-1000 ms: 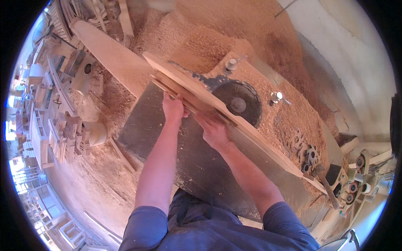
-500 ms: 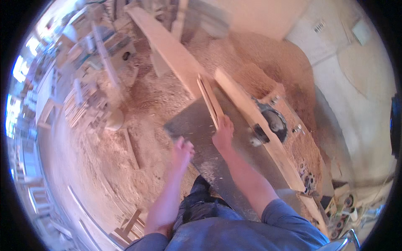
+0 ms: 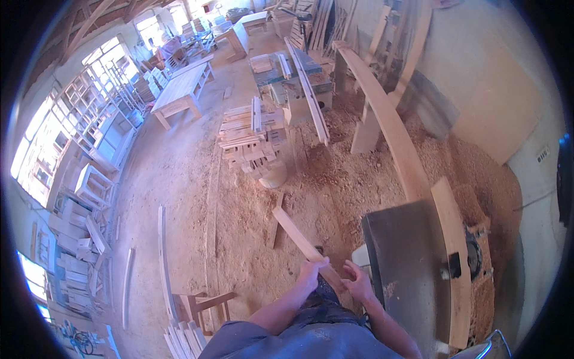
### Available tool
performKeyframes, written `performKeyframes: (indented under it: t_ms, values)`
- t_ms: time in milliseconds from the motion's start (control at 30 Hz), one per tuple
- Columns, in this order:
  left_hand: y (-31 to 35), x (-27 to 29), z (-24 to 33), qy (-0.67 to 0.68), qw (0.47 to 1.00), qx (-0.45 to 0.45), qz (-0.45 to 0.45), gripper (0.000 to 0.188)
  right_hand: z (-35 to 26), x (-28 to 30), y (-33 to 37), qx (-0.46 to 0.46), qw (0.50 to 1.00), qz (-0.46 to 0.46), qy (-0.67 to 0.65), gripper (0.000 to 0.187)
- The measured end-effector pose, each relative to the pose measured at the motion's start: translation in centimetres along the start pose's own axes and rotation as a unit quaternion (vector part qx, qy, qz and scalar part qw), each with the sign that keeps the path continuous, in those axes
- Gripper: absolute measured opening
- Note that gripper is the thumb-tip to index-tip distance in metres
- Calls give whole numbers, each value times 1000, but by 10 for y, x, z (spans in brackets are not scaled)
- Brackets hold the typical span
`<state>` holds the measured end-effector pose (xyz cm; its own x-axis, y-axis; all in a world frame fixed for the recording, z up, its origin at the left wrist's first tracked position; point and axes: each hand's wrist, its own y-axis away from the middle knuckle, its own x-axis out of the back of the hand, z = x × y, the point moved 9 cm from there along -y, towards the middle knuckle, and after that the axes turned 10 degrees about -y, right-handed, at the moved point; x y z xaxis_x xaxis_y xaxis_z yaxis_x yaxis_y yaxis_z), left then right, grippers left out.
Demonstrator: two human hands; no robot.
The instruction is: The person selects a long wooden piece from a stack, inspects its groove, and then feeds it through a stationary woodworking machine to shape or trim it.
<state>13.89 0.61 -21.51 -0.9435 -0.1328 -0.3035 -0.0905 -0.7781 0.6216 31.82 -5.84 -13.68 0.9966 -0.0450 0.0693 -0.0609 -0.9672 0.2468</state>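
Observation:
I hold a short wooden plank (image 3: pixel 297 237) in front of me, its far end pointing up and left over the sawdust floor. My left hand (image 3: pixel 311 274) grips its near end from the left. My right hand (image 3: pixel 357 281) closes on the same end from the right. To my right stands a grey metal machine table (image 3: pixel 406 263) with a long curved wooden board (image 3: pixel 452 239) lying along its far side.
Sawdust covers the floor (image 3: pixel 335 179). A stack of cut wood pieces (image 3: pixel 248 137) sits ahead, with a long curved beam (image 3: pixel 388 128) to its right. Loose slats (image 3: pixel 161 257) lie on the floor at left, and a small wooden stool frame (image 3: pixel 200 302) stands near my left side.
I have turned left, away from the machine table. Both hands have left the curved board on the table and now hold a short plank over the floor.

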Motion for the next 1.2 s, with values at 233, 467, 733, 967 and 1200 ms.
performKeyframes:
  t_ms: [233,467,733,967,1200]
  values:
    - [-167,112,237,-143,960,-143,193,37,118,-17,-83,-115,969,-112,186,40]
    - [-373,193,483,-375,800,-286,371,93,123,-70,-133,-317,945,8,-79,49]
    - [-534,217,574,-497,808,-179,260,94,117,-76,-167,-382,919,52,-79,55]
    - [-555,220,549,-427,815,-288,266,71,83,-93,-190,-349,931,66,82,49]
    - [-559,328,390,-304,815,-384,309,43,83,-119,-177,-314,936,90,133,37]
